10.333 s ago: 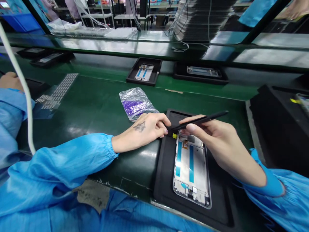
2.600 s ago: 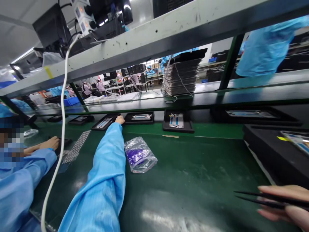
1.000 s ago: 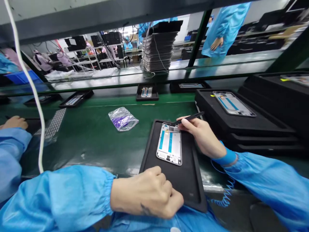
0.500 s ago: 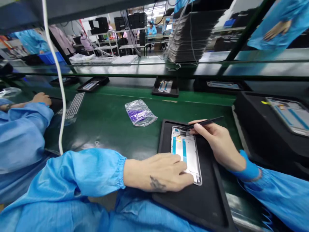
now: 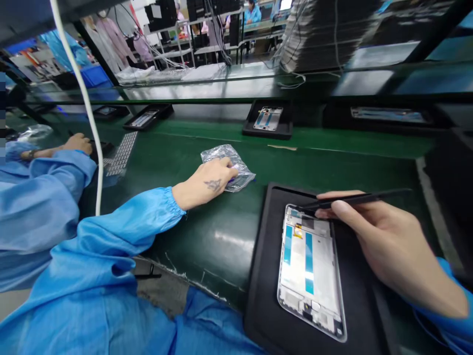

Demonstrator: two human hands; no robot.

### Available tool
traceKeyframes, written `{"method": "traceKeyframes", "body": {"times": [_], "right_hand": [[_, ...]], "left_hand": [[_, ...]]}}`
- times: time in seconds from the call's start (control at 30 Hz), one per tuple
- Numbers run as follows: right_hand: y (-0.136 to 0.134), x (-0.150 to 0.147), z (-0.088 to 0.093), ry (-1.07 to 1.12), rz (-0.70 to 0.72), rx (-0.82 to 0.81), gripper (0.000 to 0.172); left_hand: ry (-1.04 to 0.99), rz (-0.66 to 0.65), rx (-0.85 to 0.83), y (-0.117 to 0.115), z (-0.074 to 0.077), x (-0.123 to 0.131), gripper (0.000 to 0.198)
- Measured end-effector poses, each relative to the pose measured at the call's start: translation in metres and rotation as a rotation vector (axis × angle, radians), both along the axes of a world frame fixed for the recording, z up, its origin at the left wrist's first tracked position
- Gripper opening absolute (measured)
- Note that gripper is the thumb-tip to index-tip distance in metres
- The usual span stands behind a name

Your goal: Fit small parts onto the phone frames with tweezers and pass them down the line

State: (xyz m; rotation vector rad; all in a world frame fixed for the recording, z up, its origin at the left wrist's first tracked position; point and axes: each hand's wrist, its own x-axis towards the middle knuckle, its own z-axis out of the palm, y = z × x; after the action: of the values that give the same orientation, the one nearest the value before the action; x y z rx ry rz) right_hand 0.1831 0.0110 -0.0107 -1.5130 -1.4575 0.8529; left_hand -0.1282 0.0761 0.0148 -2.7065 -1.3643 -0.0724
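Black tweezers [image 5: 364,198] are pinched in my right hand [image 5: 391,241], their tips at the top end of a silver phone frame [image 5: 321,266]. The frame has blue strips and a small yellow flex piece, and lies in a black tray [image 5: 260,251]. My left hand [image 5: 209,180] is over a clear plastic bag [image 5: 240,167] left of the tray. Its fingers are curled closed on the bag, where a little purple shows beneath them; the fingertips are partly hidden.
More black trays with phone frames [image 5: 269,118] stand along the back of the green bench [image 5: 177,158]. A white cable [image 5: 86,98] hangs at the left. Beside it, a co-worker's hand [image 5: 77,143] is near a sheet of small pieces [image 5: 123,153]. A dark block [image 5: 449,182] stands at right.
My left hand has left the phone frame and moved up and left onto the plastic bag. My right hand still holds the tweezers at the frame's top end. The view has shifted.
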Motion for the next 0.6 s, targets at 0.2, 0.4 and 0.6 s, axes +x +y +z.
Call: {"method": "traceKeyframes", "body": {"times": [0.2,0.4,0.6], "right_hand": [[-0.002,-0.001,0.008,-0.095,0.006,-0.022,0.038],[-0.002,-0.004,0.01,-0.094,0.021,-0.019,0.033],[-0.002,-0.004,0.009,-0.102,0.013,-0.014,0.031]], "left_hand": [[0.102,0.083,-0.011,-0.007,0.001,0.009,0.026],[0.058,0.064,-0.007,-0.001,-0.001,0.007,0.028],[0.001,0.042,-0.004,0.005,-0.005,0.003,0.029]]}}
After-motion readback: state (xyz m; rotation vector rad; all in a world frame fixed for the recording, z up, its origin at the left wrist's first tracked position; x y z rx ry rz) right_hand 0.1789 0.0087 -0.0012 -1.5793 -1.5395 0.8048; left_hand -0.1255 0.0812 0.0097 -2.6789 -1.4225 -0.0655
